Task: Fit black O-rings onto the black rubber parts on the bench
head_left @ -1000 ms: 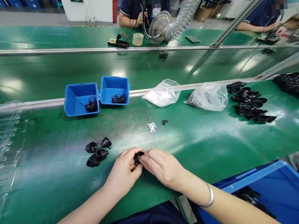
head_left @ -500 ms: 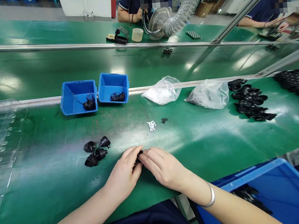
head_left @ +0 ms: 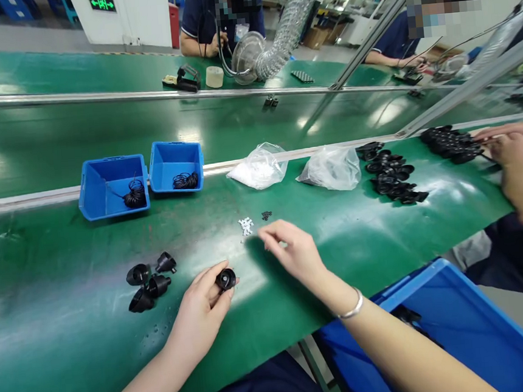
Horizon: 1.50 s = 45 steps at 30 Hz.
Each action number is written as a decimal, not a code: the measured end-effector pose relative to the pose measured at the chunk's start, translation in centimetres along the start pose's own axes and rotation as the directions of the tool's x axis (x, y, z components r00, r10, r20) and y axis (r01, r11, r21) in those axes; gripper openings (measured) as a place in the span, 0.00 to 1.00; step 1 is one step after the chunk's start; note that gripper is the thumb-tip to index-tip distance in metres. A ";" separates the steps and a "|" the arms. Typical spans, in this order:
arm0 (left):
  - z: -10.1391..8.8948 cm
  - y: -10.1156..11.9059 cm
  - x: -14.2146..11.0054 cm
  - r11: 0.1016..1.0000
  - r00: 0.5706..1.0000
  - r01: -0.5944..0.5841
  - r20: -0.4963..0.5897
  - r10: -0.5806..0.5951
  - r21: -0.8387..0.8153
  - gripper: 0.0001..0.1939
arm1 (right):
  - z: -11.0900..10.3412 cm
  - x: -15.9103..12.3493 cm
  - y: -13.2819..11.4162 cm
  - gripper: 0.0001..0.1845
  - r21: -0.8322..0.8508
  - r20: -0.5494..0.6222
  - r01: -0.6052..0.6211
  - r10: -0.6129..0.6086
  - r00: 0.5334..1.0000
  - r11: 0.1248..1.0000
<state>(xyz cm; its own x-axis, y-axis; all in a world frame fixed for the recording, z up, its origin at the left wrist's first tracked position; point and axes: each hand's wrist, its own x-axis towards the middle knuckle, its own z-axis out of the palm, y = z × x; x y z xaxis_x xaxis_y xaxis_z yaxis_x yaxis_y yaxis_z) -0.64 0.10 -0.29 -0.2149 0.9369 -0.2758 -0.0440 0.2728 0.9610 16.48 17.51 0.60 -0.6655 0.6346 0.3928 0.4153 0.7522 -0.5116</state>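
Note:
My left hand is closed around a round black plastic cup-shaped part, its open side facing up with a small pale spot at its centre. My right hand hovers over the table, thumb and forefinger pinched together; anything between them is too small or hidden to see. Just beyond its fingertips lie a small pile of white pieces and a smaller pile of black pieces. Several more black cup-shaped parts rest on the table to the left of my left hand.
Two blue bins with black cable coils stand at the back. Beside them lie two clear plastic bags, then black parts in rows. A large blue crate sits below the table's right edge. Another person's hands work at far right.
My right hand has left my left hand and moved up and right toward the small piles. The black cup now shows its open side. The view has shifted right, revealing another person's hands.

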 end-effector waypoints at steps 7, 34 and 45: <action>-0.1 0.2 0.2 0.995 0.995 0.082 0.053 -0.079 -0.050 0.22 | -1.0 1.9 7.4 0.13 -0.152 -0.059 -0.189 0.182 0.981 0.970; -0.2 0.8 0.4 0.995 0.997 0.082 -0.011 -0.082 0.050 0.22 | 1.5 -0.9 -5.5 0.05 0.340 0.216 0.119 -0.200 0.956 0.933; -0.3 1.0 0.3 0.996 0.999 0.053 -0.010 -0.052 0.067 0.22 | 2.3 -1.6 -5.3 0.08 0.250 0.228 0.228 -0.286 0.931 0.941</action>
<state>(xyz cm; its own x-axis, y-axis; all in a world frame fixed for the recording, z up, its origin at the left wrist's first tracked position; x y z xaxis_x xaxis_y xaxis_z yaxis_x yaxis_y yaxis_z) -1.05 0.54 0.56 -0.2224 0.9190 -0.3256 0.0098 0.3360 0.9418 13.89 12.09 0.89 -0.8797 0.3349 0.3375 0.0838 0.8079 -0.5833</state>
